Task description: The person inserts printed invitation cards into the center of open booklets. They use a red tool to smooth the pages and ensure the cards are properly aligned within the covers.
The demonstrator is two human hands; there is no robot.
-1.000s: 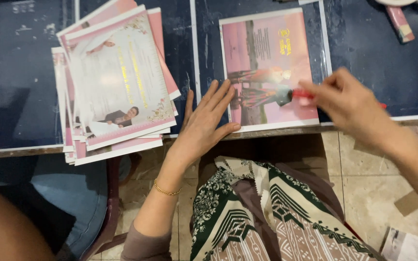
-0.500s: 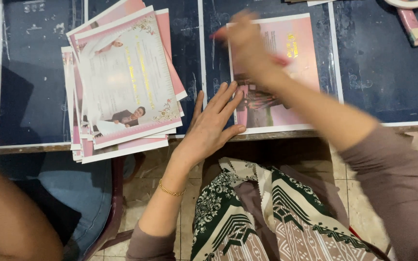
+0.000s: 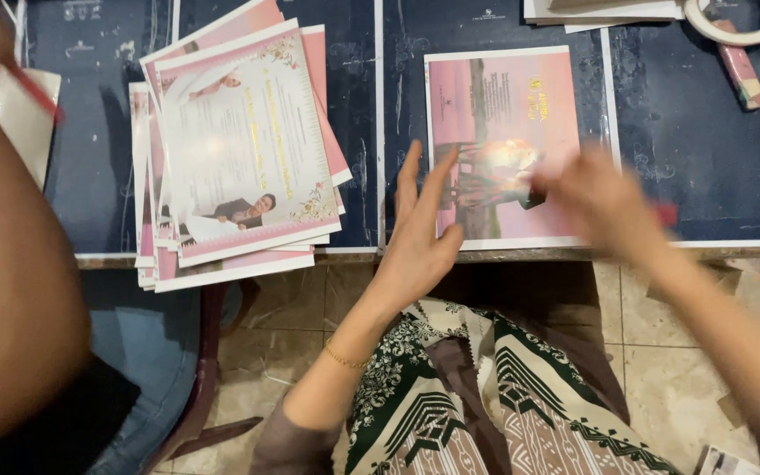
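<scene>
A pink printed sheet (image 3: 503, 105) with a photo of two people lies on the dark blue table (image 3: 705, 158) in front of me. My left hand (image 3: 420, 233) rests flat, fingers spread, on the sheet's lower left corner at the table edge. My right hand (image 3: 604, 202) is blurred over the sheet's lower right part, with its fingers closed around a small red stick-like thing (image 3: 666, 214). What kind of thing it is I cannot make out.
A fanned stack of pink and white printed sheets (image 3: 239, 149) overhangs the table edge at the left. Another person's arm (image 3: 10, 264) fills the far left. A tape roll (image 3: 736, 22), a small packet (image 3: 741, 75) and more sheets (image 3: 573, 10) lie at the back right.
My right hand swept from the sheet's right side up to its top left, then back down to the lower right. My left hand stayed on the sheet's corner.
</scene>
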